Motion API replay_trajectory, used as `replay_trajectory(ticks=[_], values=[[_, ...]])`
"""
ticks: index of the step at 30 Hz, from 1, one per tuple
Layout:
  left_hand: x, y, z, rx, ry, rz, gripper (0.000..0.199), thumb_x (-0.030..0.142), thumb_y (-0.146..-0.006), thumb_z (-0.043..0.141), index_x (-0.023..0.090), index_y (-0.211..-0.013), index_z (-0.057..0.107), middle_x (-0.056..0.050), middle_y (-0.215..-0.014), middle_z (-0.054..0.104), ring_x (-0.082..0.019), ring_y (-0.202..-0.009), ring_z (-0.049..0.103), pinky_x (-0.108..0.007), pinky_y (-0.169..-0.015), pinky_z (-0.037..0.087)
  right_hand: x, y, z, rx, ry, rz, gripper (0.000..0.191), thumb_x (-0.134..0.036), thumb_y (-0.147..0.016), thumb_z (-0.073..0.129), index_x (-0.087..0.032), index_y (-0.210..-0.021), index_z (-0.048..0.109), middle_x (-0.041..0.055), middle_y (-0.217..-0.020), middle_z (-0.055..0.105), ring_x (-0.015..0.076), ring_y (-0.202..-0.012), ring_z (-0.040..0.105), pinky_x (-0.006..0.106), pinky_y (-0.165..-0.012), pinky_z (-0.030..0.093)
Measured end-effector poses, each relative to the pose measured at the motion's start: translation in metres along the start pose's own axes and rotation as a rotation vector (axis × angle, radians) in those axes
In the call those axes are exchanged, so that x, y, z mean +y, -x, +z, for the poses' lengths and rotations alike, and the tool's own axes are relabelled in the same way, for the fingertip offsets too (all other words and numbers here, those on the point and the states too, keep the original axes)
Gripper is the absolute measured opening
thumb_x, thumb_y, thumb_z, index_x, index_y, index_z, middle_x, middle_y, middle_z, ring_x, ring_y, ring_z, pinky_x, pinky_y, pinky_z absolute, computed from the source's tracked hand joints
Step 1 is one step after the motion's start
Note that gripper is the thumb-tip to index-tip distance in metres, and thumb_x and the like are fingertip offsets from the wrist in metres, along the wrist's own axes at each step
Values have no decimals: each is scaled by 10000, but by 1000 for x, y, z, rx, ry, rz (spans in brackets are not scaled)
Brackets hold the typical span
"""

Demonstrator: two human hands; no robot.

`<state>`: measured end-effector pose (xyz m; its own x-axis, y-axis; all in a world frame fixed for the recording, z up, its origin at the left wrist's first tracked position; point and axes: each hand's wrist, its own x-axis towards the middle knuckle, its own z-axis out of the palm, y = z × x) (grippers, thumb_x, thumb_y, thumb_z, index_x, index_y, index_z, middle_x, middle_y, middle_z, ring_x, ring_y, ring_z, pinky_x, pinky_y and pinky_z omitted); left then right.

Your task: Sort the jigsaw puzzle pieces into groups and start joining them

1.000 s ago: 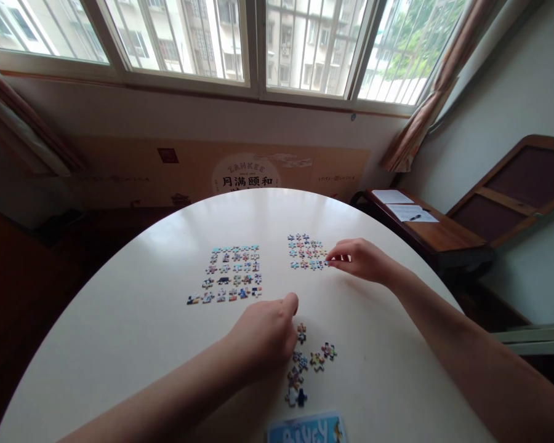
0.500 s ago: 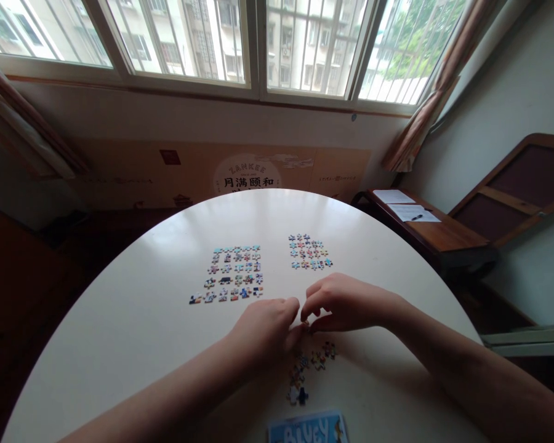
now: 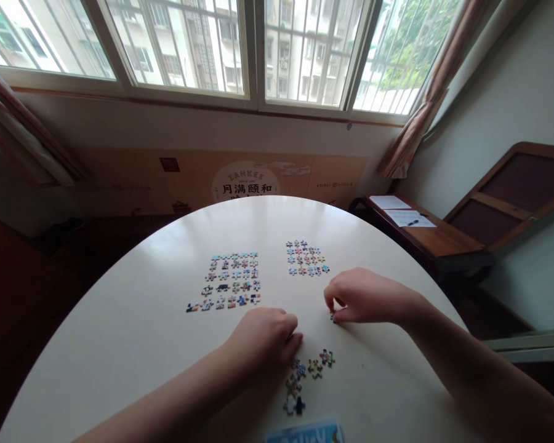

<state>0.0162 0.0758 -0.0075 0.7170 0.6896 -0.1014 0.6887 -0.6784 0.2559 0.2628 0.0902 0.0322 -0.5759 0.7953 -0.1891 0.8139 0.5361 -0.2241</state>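
Currently, right grip (image 3: 369,295) nearly closed, pinching puzzle piece (image 3: 332,317) inward of surface's (image 3: 120,344) right edge; left grip (image 3: 262,332) curled, contents unclear. Piece probably light, stiff; grasp opposite edges, spare tabs.

Barred windows (image 3: 300,55) above a tan printed panel (image 3: 332,169), papers (image 3: 409,218) on a wooden side desk (image 3: 447,237).

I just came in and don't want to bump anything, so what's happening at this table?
Someone is handling jigsaw pieces on a round white table. The right hand pinches one piece, while the left hand rests beside a small loose cluster. Farther off, two groups of pieces lie in rows, a larger one on the left and a smaller one on the right.
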Motion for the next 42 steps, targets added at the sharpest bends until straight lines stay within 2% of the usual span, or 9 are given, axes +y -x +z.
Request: replay_trajectory(ticks=[5, 7, 12, 16, 21, 30, 34, 42], values=[[1, 0, -3, -19, -7, -15, 248, 302, -916, 520, 190, -701, 568, -60, -789, 680, -217, -721, 641, -327, -663, 471, 47, 5, -7, -62, -8, 283, 93, -244, -721, 727, -247, -804, 769, 29, -786, 735, 203, -702, 626, 291, -579, 355], [1, 0, -4, -28, -13, -14, 252, 303, -917, 521, 190, -696, 564, -61, -786, 680, -217, -720, 642, -324, -661, 474, 68, 3, -6, 61, -58, 337, 99, -249, -731, 725, -249, -817, 774, 24, -811, 745, 200, -707, 640, 289, -590, 377], [1, -1, -3, -22, -25, -10, 246, 294, -916, 523, 186, -703, 584, -61, -778, 673, -206, -719, 639, -307, -667, 479, 103, -12, 9, 275, -52, 394, 256, -260, -881, 598, -238, -1060, 780, 54, -967, 763, 222, -865, 670, 313, -740, 451], [1, -1, -1, 1, -36, 0, 247, 296, -913, 523, 181, -709, 602, -67, -774, 676, -202, -711, 638, -299, -652, 472, 112, -31, 25, 414, -81, 402, 305, -282, -942, 546, -231, -1140, 772, 54, -1115, 757, 199, -928, 676, 302, -840, 484], [0, -2, 0, -19, -65, -1, 245, 315, -913, 510, 183, -731, 608, -66, -802, 698, -215, -726, 655, -309, -641, 460, 124, -61, 32, 529, -94, 428, 267, -267, -925, 582, -236, -1072, 804, 47, -1071, 777, 216, -953, 689, 309, -862, 503], [-1, -2, 2, -26, -62, -17, 237, 323, -914, 511, 188, -763, 634, -58, -825, 708, -213, -735, 663, -301, -642, 451, 133, -112, 29, 629, -104, 410, 175, -279, -885, 665, -272, -952, 826, 30, -961, 775, 217, -896, 683, 307, -815, 495], [0, -2, 2, -41, -43, -28, 235, 321, -912, 519, 184, -768, 644, -63, -822, 704, -204, -724, 654, -292, -643, 450, 132, -117, 36, 675, -115, 377, 184, -313, -906, 655, -268, -965, 823, 47, -986, 746, 221, -887, 664, 318, -779, 484], [-1, -3, 2, -75, -30, -37, 240, 333, -917, 510, 192, -768, 634, -59, -816, 705, -208, -727, 650, -308, -645, 447, 137, -114, 42, 667, -214, 119, 212, -271, -934, 633, -283, -1041, 815, 38, -1005, 717, 183, -858, 667, 309, -802, 504]])
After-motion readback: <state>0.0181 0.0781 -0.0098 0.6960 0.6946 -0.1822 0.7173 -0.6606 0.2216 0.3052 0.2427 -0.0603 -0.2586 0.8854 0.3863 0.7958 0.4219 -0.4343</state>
